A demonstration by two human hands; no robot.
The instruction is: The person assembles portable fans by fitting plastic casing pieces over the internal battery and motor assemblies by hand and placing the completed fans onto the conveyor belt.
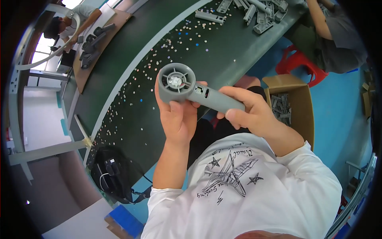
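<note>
Between both hands I hold a grey hair dryer housing [217,100], its round barrel up at the left and its handle slanting down to the right. Inside the barrel's open end a spoked ring surrounds a pale centre. Two small openings show on the handle near the barrel. My left hand [177,117] cups the barrel from below and behind, thumb on its lower side. My right hand [250,109] grips the handle's lower end between thumb and fingers.
Small white and blue dots lie scattered over the dark green table [131,139]. Several grey shell parts [264,18] are piled at its far end. A cardboard box [300,103] of grey parts stands at right, near a red stool [300,65]. A black bag [115,173] sits left. Other people work nearby.
</note>
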